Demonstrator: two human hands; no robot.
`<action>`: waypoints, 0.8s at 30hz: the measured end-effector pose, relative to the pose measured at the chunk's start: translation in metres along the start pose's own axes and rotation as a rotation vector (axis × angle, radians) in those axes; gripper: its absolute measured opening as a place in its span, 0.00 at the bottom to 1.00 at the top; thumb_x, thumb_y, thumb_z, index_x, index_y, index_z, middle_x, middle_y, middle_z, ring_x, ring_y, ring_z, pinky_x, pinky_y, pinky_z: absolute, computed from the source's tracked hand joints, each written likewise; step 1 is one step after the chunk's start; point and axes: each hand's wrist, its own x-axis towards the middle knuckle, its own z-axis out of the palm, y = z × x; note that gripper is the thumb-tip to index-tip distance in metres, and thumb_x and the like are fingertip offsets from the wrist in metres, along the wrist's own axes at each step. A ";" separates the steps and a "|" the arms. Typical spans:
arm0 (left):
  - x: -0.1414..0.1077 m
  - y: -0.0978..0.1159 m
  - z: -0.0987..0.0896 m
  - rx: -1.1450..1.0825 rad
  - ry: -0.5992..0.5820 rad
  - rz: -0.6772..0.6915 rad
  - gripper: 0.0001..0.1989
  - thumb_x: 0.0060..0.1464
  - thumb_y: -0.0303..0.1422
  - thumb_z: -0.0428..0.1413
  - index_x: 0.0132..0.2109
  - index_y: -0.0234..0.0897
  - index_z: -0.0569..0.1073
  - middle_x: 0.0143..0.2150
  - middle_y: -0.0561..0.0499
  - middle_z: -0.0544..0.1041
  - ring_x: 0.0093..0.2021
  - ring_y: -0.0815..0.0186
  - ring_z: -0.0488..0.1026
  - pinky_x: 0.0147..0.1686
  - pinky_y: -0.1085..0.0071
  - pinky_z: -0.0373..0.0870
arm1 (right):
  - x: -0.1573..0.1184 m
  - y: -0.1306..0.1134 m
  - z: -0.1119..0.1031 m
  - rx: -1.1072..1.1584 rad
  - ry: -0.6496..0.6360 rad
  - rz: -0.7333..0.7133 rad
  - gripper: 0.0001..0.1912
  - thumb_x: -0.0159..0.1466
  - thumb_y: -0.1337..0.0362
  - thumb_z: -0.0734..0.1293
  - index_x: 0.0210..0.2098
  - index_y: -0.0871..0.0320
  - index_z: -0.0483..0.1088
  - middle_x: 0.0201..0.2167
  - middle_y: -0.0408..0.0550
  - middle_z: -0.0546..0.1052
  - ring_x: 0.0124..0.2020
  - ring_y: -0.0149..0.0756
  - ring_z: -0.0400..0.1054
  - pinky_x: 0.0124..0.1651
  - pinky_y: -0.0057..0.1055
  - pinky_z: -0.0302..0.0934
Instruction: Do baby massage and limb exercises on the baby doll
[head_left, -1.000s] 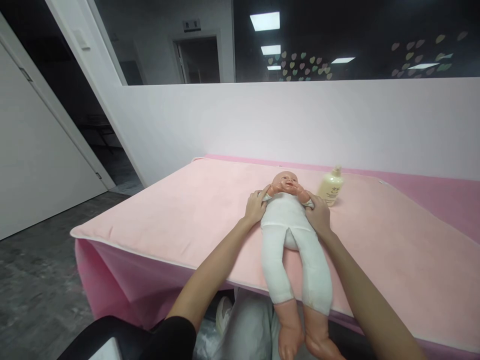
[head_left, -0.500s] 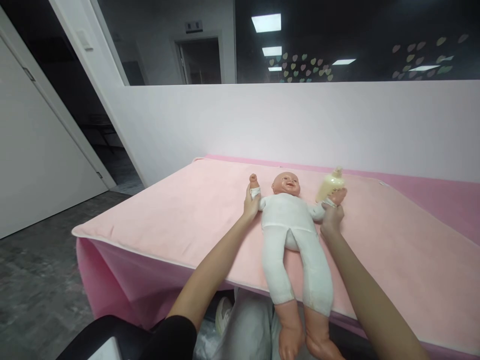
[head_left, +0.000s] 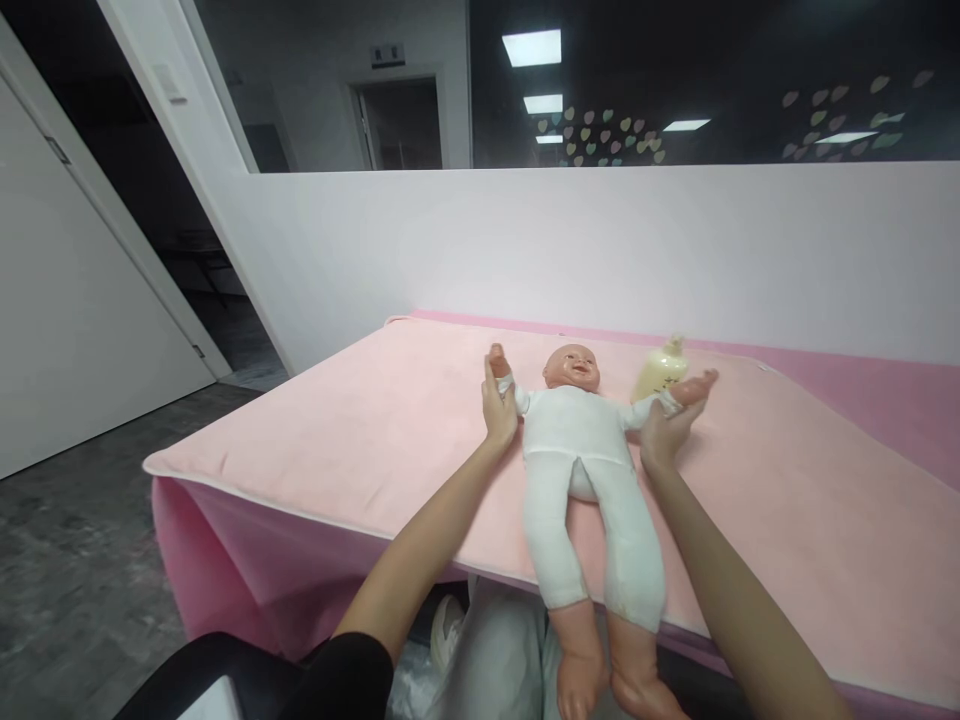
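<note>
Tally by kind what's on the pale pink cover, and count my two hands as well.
Doll: 1
Bottle, pale yellow: 1
Hands: 2, left hand and right hand, one at each of the doll's arms
Total: 4

A bottle (head_left: 660,366) of pale yellow stands on a light pink cover (head_left: 337,430); its lettering is too small to read. Beneath the cover, a darker pink cloth (head_left: 202,550) hangs in folds at the near left corner. A white wall (head_left: 480,245) runs behind, topped by dark glass (head_left: 720,60) showing bright light panels (head_left: 532,47) and two groups of pastel hearts (head_left: 605,134). At left, a white door (head_left: 75,300) with two visible hinges stands ajar beside a dark doorway (head_left: 142,160). A switch plate (head_left: 169,84) is fixed to the wall. The floor (head_left: 67,560) is mottled grey.
</note>
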 end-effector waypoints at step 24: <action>-0.004 0.008 -0.004 0.596 -0.446 0.430 0.34 0.53 0.23 0.43 0.66 0.48 0.53 0.56 0.45 0.67 0.50 0.60 0.66 0.50 0.64 0.63 | -0.008 -0.015 0.003 -0.248 -0.518 -0.304 0.30 0.47 0.73 0.56 0.48 0.57 0.71 0.45 0.50 0.75 0.45 0.43 0.65 0.49 0.40 0.59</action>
